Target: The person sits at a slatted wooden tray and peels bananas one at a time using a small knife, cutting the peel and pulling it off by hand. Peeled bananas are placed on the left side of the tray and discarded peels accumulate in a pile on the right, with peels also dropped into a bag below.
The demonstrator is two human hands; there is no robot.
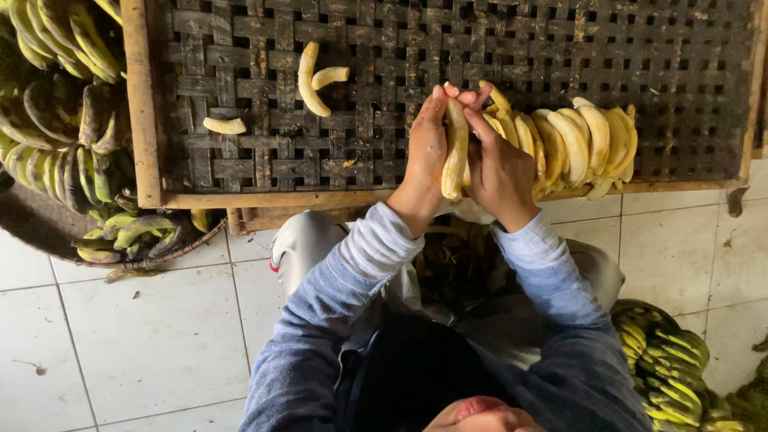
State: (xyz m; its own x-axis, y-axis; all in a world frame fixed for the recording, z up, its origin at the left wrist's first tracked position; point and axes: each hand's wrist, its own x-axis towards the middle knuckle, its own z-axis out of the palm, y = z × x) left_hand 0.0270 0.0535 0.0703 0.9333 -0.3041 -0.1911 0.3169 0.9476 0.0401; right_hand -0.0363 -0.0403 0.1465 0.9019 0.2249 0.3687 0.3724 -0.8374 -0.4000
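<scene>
The person is reaching both arms forward over the near edge of the woven tray, forearms in blue sleeves angling in toward each other so the hands meet above that edge. The left hand is standing upright with its fingers stretched up along the side of a peeled banana, pressing it. The right hand is curling around the other side, its fingers closing over the top of the same banana. Just to the right of it, a row of peeled bananas is lying along the tray's near edge. Farther in on the tray, a few banana pieces are lying apart. Left of the tray, unpeeled green bananas are piling up.
</scene>
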